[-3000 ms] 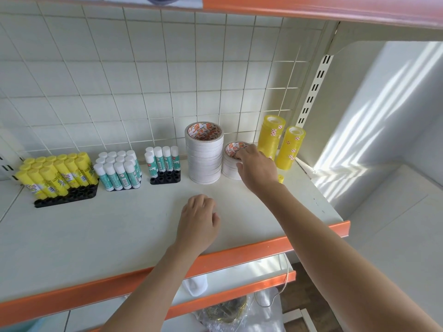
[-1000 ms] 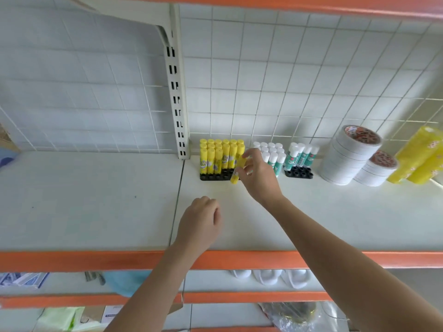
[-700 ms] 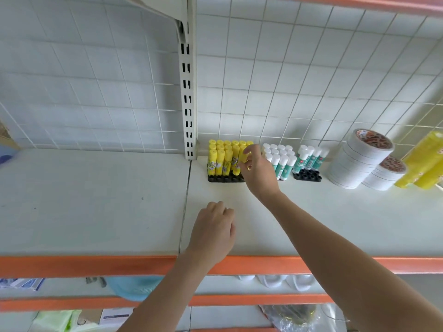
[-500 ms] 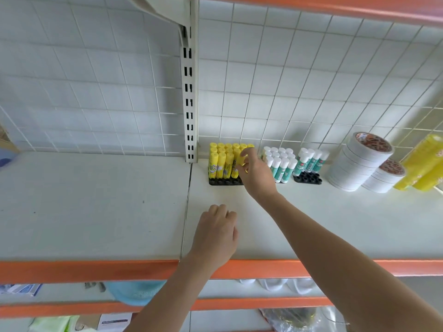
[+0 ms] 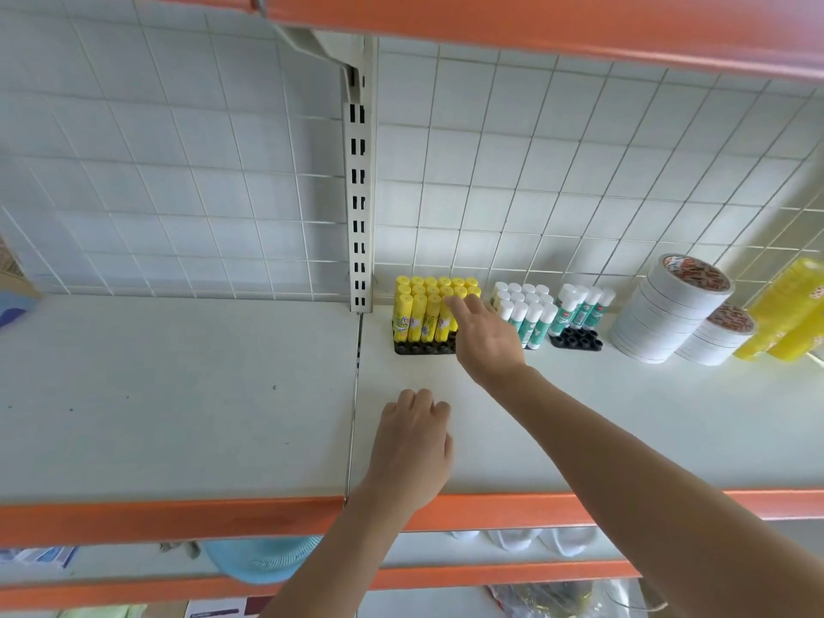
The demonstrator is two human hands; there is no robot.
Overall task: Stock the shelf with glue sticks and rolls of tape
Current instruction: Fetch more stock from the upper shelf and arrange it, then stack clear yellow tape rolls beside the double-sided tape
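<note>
Yellow glue sticks [image 5: 423, 310] stand upright in a black holder [image 5: 423, 348] at the back of the white shelf [image 5: 602, 421]. My right hand [image 5: 484, 339] reaches over them, its straight fingertips touching the caps on the right side of the block. My left hand [image 5: 412, 443] rests on the shelf near the front, fingers curled under, holding nothing. White-capped green glue sticks [image 5: 526, 312] stand to the right, then stacked white tape rolls [image 5: 669, 310] and yellow tape rolls [image 5: 791, 314].
A slotted upright [image 5: 359, 194] splits the wire-grid back wall. The left shelf board [image 5: 178, 394] lies beside it. Orange rails [image 5: 178, 517] edge the shelves. Lower shelves hold a blue object [image 5: 263, 559] and bags.
My right hand carried a yellow glue stick from the tape rolls to the yellow block and set it in the holder. Its fingers now lie straight on the caps. The view swung left.
</note>
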